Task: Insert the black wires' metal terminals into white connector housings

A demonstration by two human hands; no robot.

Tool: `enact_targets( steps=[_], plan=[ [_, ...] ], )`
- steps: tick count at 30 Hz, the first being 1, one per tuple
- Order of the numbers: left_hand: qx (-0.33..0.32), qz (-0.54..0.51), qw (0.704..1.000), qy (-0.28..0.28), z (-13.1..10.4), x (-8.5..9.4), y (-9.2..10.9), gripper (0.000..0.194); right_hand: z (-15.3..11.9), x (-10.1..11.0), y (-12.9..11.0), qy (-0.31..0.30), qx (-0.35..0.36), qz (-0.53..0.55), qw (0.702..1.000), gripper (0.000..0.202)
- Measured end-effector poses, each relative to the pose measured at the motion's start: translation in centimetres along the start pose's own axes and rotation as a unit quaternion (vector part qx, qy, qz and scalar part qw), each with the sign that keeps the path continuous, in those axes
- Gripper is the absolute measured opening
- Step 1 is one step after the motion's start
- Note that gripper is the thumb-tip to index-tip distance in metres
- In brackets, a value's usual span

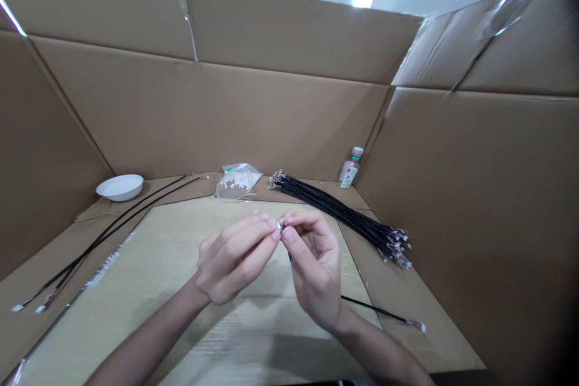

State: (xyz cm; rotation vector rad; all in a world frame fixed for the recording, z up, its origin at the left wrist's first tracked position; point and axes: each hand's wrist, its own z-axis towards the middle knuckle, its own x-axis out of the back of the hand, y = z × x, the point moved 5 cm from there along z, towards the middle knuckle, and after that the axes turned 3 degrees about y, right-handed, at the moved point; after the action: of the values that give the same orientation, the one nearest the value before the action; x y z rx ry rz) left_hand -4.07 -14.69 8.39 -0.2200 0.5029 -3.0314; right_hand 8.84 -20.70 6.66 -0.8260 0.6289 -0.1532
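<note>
Item: my left hand (233,259) and right hand (312,268), raised over the middle of the table (190,313), fingertips pinched together on a small white connector (280,226); both grips closed on it. A black wire (384,312) trails from under my right hand to the right.

Edges: cardboard walls (271,120) enclose left, back and right; bare table lies open beneath and in front of my hands.

Surroundings: wire bundle (339,211) right of my hands, bag of white parts (237,181) behind, white bowl (120,186) far left, two long cables (104,235) left, bottle (351,167) in the back corner.

Obscured: the connector is mostly covered by my fingers; its shape is unclear.
</note>
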Motion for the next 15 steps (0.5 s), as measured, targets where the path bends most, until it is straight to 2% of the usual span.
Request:
enact_targets(
  steps=[3, 5, 7, 11, 15],
  plan=[
    [-0.004, -0.03, 0.999, 0.009, 0.6, 0.8, 0.0, 0.022, 0.6, -0.7, -2.0, -0.063, 0.039, -0.04, 0.996, 0.013],
    [-0.014, -0.05, 0.999, 0.016, 0.9, 1.2, 0.0, 0.016, 0.8, -0.9, -2.9, -0.106, 0.037, -0.093, 0.989, 0.016],
    [-0.01, -0.059, 0.998, 0.011, 1.2, 1.2, -0.1, 0.014, 0.7, -1.1, -3.8, -0.123, 0.064, -0.133, 0.981, 0.019],
    [-0.003, -0.06, 0.997, 0.039, 2.0, 1.7, 0.2, 0.015, -0.2, -1.0, -4.7, -0.08, 0.16, -0.144, 0.973, 0.019],
    [-0.036, -0.009, 0.999, 0.025, 3.0, 1.8, 1.3, 0.018, -0.6, -0.6, -3.8, -0.02, 0.151, -0.073, 0.986, 0.014]
  ],
)
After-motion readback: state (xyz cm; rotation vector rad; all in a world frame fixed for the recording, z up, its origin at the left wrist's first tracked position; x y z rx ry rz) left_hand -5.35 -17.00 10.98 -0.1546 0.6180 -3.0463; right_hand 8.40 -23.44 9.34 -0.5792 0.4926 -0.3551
